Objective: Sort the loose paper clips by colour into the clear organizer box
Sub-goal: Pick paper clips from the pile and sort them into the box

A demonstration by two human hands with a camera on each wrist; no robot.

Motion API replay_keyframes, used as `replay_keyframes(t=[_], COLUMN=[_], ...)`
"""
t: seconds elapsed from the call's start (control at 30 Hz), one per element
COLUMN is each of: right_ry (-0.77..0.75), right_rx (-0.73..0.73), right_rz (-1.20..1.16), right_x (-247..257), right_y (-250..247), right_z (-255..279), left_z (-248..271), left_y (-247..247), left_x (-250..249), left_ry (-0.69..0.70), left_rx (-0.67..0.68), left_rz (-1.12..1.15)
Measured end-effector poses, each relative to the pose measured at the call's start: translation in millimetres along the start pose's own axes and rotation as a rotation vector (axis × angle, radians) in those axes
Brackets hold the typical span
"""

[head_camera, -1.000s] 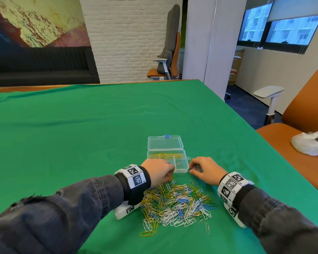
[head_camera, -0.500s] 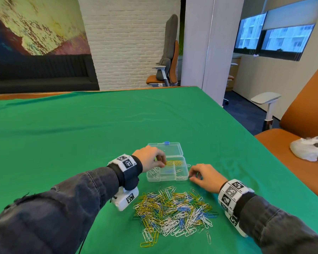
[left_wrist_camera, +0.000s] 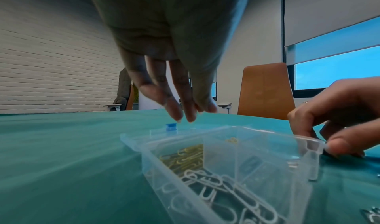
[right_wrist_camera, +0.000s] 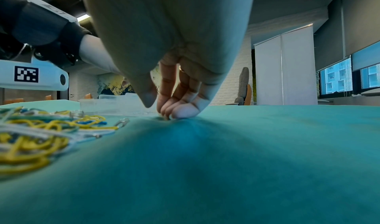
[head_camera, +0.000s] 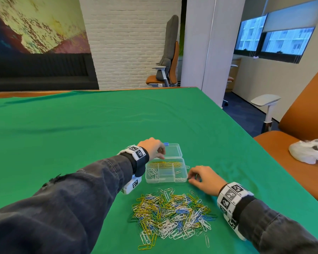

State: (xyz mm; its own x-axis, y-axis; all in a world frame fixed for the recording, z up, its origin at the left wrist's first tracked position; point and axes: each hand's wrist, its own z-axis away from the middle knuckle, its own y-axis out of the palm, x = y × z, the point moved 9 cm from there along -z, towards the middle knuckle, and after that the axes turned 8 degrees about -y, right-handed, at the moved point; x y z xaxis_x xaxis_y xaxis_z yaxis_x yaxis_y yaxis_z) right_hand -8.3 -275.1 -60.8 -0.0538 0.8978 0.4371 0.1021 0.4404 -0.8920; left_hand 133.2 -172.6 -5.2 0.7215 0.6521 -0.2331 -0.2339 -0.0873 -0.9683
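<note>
Paper clips (head_camera: pixel 171 213) are lying heaped on the desk (head_camera: pixel 81 134) at 6 o'clock of the organizer box (head_camera: pixel 166 173). Left hand (head_camera: pixel 152 148), fingers relaxed, is hovering at the box's 11 o'clock; right hand (head_camera: pixel 203 177) is pinching something tiny at its 3 o'clock.

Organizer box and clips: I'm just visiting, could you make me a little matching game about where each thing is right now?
Things:
1. yellow clips
2. white clips
3. mixed pile
4. blue latch

Places:
A. on the green cloth, on the person's side of the box
B. the box's long far compartment
C. far edge of the open lid
D. the box's near-left compartment

Pairs: 1-B, 2-D, 3-A, 4-C
</note>
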Motion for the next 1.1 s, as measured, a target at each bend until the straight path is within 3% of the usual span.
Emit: replay_keyframes(t=[0.3, 0.87, 1.1], right_ry=[0.054, 0.150, 0.292], right_rx=[-0.037, -0.041, -0.080], right_rz=[0.037, 0.064, 0.145], right_x=[-6.4, -10.0, -19.9], right_y=[-5.3, -8.6, -16.7], right_z=[1.4, 4.7, 10.2], left_z=[15.5, 38.6, 41.0], left_y=[6.3, 26.0, 22.9], left_x=[23.4, 27.9, 26.8], left_ry=[-0.053, -0.015, -0.028], left_rx=[0.041, 0.057, 0.058], left_rz=[-0.139, -0.016, -0.006])
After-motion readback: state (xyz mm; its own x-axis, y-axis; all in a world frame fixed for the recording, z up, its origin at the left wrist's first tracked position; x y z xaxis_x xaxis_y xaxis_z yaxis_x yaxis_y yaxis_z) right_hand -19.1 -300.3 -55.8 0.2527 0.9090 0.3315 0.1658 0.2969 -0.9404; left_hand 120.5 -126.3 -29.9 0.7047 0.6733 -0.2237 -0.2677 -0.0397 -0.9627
